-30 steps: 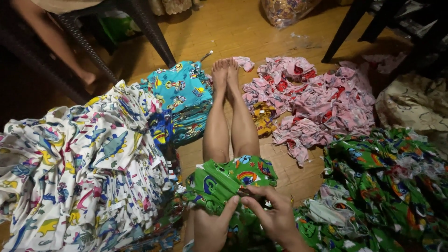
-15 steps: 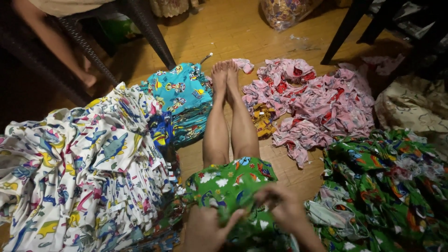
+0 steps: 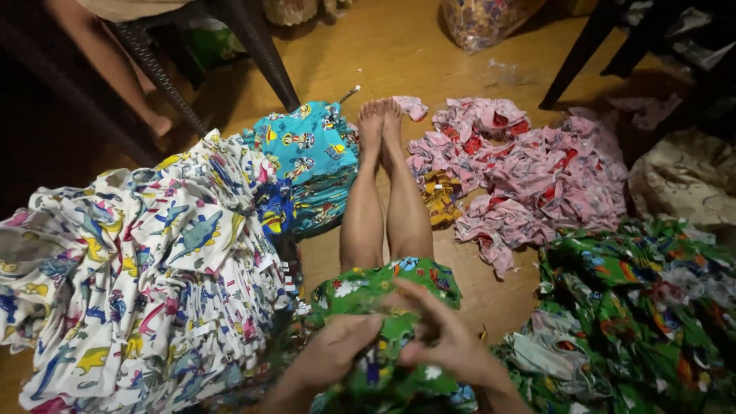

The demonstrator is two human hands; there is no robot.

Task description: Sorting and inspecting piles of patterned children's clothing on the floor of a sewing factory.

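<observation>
We are working the green printed garment (image 3: 360, 295) in our lap, left hand (image 3: 333, 354) and right hand (image 3: 445, 345) both pinching its cloth, white pile (image 3: 138, 268) left, green pile (image 3: 636, 307) right.

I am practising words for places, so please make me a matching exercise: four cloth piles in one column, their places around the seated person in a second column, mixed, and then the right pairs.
Things:
1. white printed pile
2. turquoise pile
3. pink pile
4. green piece

Places:
A. on the floor to the right of the legs
B. on the lap, held by both hands
C. near the feet, on their left side
D. large heap at the left of the picture

Pairs: 1-D, 2-C, 3-A, 4-B
</observation>
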